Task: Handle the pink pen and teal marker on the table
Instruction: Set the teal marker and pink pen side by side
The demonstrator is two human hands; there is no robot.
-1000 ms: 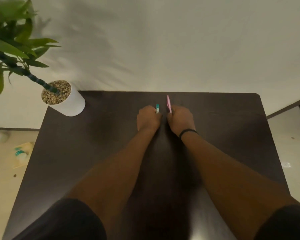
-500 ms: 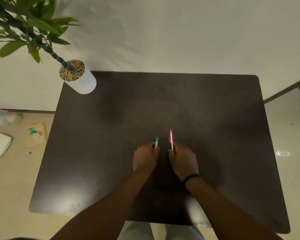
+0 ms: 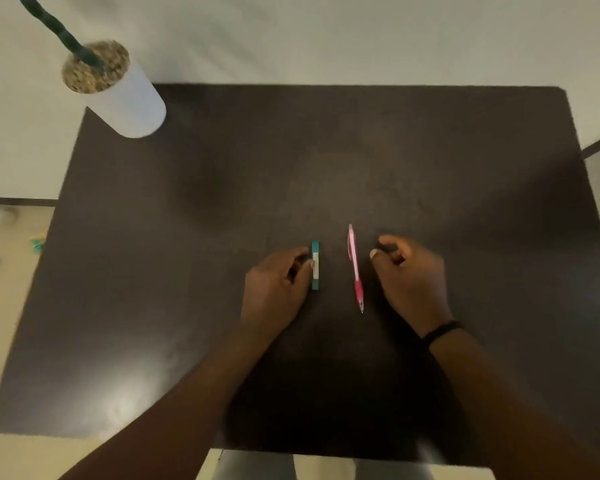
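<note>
The teal marker (image 3: 315, 265) lies flat on the dark table (image 3: 430, 168), its length running away from me. My left hand (image 3: 278, 289) rests just left of it, fingers loosely curled, with the thumb tip against the marker's side. The pink pen (image 3: 354, 268) lies parallel a short way to the right, tip pointing toward me. My right hand (image 3: 411, 282) hovers to the right of the pen with a small gap, thumb and forefinger apart and nothing in them. A black band circles the right wrist.
A white plant pot (image 3: 125, 98) filled with pebbles stands at the table's far left corner, with a dark stem rising from it. A pale wall lies behind the table. Small items sit on the floor (image 3: 0, 306) to the left.
Both hands held the marker and pen half a second ago. Now the two lie flat on the table, and my hands have let go and spread slightly apart.
</note>
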